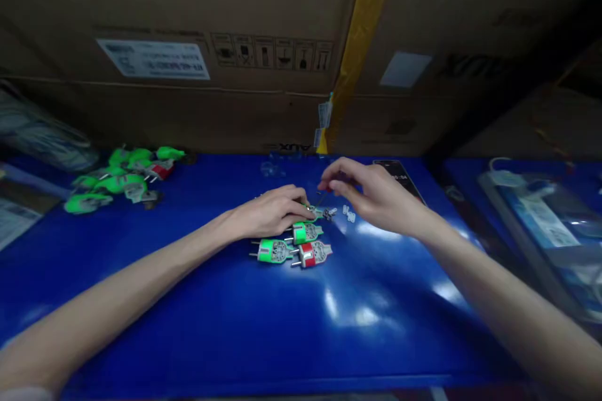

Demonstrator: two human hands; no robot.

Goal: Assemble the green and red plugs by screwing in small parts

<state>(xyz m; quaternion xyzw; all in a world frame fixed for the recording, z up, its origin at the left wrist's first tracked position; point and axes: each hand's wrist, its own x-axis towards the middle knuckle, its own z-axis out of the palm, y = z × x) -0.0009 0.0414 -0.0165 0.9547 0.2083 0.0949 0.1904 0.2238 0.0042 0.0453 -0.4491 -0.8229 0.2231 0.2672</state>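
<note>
My left hand (277,212) is closed over the far end of a small group of electrical plugs, its fingertips pressing a green plug (316,213) on the blue table. Nearer to me lie another green plug (301,233), a red plug (311,254) and a green and grey plug (273,251), their inner sides showing upward. My right hand (362,191) pinches a thin screwdriver (322,198) with a bit of red at its handle; its tip is hard to make out. Beside the held plug are a little pile of screws (330,213) and small white cord clamps (348,213).
A heap of green plug pieces (125,185) with one red among them lies at the back left. Behind my right hand is a phone (399,177). Cardboard boxes (263,6) wall off the back. Plastic-wrapped packages (545,225) stand at the right.
</note>
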